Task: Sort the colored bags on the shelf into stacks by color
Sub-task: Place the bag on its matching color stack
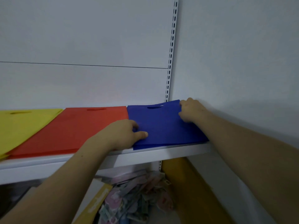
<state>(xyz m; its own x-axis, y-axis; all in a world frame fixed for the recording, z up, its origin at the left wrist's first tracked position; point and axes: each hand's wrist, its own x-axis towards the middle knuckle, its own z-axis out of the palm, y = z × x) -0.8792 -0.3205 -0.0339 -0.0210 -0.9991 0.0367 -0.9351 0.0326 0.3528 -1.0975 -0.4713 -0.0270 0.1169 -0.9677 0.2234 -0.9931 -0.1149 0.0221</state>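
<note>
While both hands press the blue stack, left hand fingers curled on its near-left edge, right hand pinching its far-right corner, red stack just left.

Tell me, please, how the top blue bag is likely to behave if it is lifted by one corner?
The blue bags look like thin flat fabric, so the top one would probably droop rather than stay stiff. It is likely light, given how little height the stack has. It may also slide off the sheets below; the left hand and right hand both rest on the stack.

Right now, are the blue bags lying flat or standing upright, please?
Flat: the blue bags lie stacked on the shelf, handle cutouts facing up.
</note>
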